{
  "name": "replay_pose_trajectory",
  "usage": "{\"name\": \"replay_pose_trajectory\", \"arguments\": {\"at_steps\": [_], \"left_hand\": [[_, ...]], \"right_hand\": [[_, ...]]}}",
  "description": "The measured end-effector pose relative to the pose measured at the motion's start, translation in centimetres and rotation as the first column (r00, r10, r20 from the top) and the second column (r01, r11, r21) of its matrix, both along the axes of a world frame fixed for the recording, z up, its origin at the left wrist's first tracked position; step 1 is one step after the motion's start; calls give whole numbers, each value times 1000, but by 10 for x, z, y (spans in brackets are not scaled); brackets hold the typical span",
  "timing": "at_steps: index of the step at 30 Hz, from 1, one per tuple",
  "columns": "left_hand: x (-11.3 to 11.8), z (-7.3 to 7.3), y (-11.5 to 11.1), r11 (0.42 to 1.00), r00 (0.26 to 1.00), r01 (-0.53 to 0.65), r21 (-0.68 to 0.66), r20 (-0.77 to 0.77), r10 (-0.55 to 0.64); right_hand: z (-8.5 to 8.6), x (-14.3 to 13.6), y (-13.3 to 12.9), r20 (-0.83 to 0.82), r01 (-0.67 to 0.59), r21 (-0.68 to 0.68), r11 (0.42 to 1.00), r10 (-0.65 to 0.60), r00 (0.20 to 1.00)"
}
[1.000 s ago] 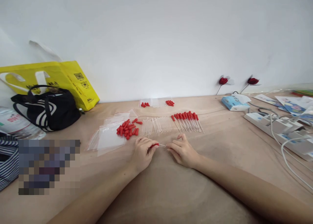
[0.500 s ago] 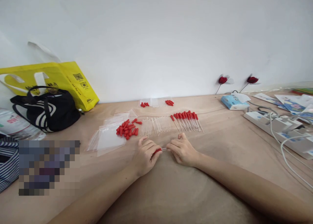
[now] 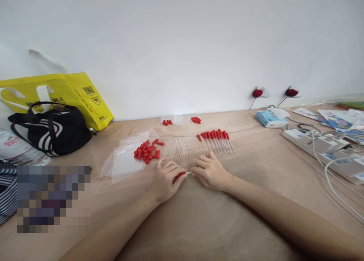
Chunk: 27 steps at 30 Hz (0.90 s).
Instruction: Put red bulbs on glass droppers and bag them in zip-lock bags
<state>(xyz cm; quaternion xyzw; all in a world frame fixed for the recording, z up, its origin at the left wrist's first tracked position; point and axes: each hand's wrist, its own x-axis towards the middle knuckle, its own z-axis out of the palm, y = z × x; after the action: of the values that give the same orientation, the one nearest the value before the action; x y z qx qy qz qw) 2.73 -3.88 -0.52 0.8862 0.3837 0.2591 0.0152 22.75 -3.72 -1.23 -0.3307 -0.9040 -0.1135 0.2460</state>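
Between thumb and fingers, my left hand (image 3: 167,179) pinches a red rubber dropper bulb (image 3: 180,174). My right hand (image 3: 209,172) grips a clear dropper tube (image 3: 189,173), whose end meets the bulb's mouth; how far it sits inside I cannot tell. Beyond my left hand lies a pile of loose red bulbs (image 3: 146,151) on clear zip bags (image 3: 123,166). Bare clear tubes (image 3: 186,146) lie in a row in the middle. To their right is a row of droppers (image 3: 217,139) with red bulbs on their tubes.
Two small bags with red bulbs (image 3: 167,122) lie by the wall. At left stand a yellow bag (image 3: 98,101) and a black pouch (image 3: 68,130). A tissue pack (image 3: 271,118), a power strip (image 3: 327,149) with cables and two red flowers (image 3: 258,93) are at right.
Both hands stay close together on the bulb and tube. A little more of the red bulb shows at my left fingers. The whole view has shifted slightly.
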Motion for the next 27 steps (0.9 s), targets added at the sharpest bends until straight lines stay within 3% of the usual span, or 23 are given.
{"name": "replay_pose_trajectory", "arguments": {"at_steps": [3, 5, 9, 13, 16, 20, 25, 27], "left_hand": [[-5, 0, 4, 995, 995, -88, 50, 42, 86], [-8, -1, 7, 985, 984, -165, 55, 77, 161], [-11, -4, 9, 985, 984, -171, 0, 60, 170], [-11, -6, 9, 990, 991, -132, -43, 8, 133], [-11, -7, 9, 989, 991, -135, -57, -4, 135], [-11, -7, 10, 988, 991, -137, -71, -13, 137], [-10, -7, 9, 988, 991, -133, -80, -18, 132], [-10, -7, 9, 988, 991, -132, -80, -15, 131]], "right_hand": [[3, 5, 6, 17, 85, -50, 995, -84, 996], [5, 11, 17, -34, 217, -128, 968, -223, 974], [7, 21, 50, -150, 504, -325, 800, -569, 808], [8, 17, 74, -120, 679, -382, 626, -763, 635], [8, 9, 81, -41, 727, -412, 550, -808, 588], [8, 2, 85, 39, 752, -432, 498, -822, 568], [5, 3, 86, 61, 763, -414, 497, -821, 567], [4, 3, 86, 40, 764, -380, 521, -816, 576]]}}
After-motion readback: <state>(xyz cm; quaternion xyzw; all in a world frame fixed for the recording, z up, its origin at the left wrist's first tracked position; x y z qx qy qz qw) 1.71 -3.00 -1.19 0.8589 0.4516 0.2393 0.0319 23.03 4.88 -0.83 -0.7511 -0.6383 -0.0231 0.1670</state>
